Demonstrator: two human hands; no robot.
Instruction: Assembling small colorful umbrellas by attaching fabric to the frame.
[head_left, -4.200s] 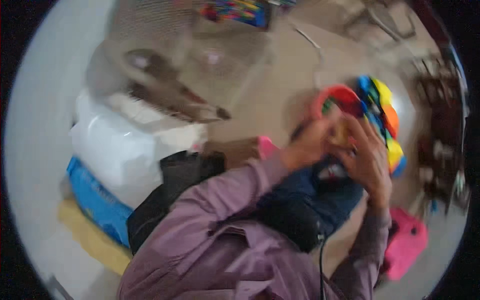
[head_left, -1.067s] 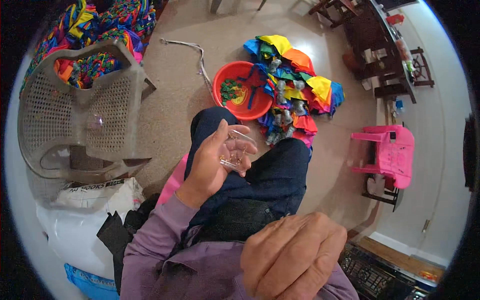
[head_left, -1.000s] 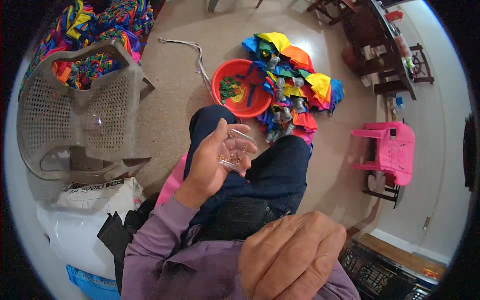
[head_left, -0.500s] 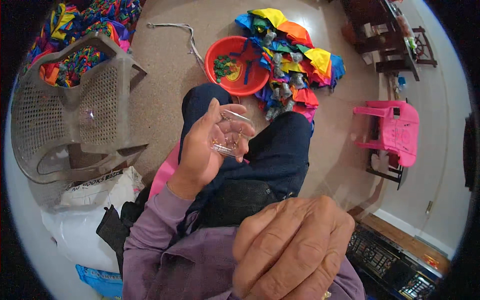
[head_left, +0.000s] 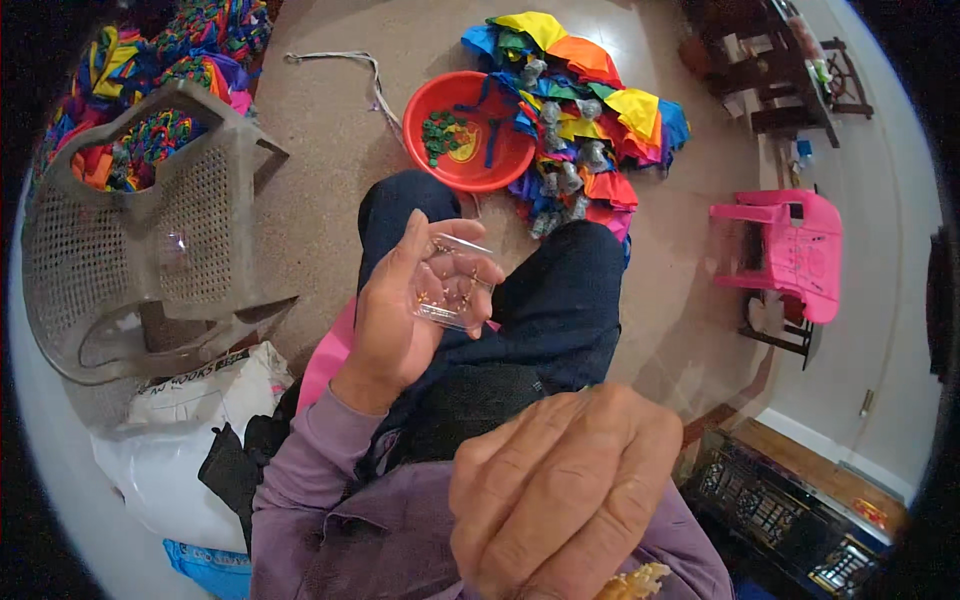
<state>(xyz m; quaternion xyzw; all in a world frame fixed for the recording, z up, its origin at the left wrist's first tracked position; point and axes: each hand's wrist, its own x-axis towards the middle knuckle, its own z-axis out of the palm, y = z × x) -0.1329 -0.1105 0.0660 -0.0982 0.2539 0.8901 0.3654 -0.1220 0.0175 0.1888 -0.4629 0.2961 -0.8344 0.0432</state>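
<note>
Over my lap, my left hand (head_left: 382, 315) holds a small, shallow clear plastic tray (head_left: 440, 314). Its fingers show through the plastic from beneath, and small golden crumbs are scattered in it. Large and near the camera, my right hand (head_left: 565, 490) is closed, its knuckles turned toward the view. A crumbly, golden-yellow piece of baked food (head_left: 638, 582) sticks out at its lower side. Most of that piece, along with my right fingertips, is hidden by the hand or lies past the lower edge.
Beyond my knees stands a red basin (head_left: 475, 180) with green pieces and dark blue strips, beside a heap of rainbow-coloured fabric (head_left: 585, 130). A grey plastic chair (head_left: 200, 240) is at left, more coloured fabric behind it. White sacks (head_left: 180, 480) lie lower left; a pink chair (head_left: 800, 255) stands right.
My right hand has shifted slightly left, and more of the food shows beneath it. My left hand has tilted the tray so its inside faces the view more fully.
</note>
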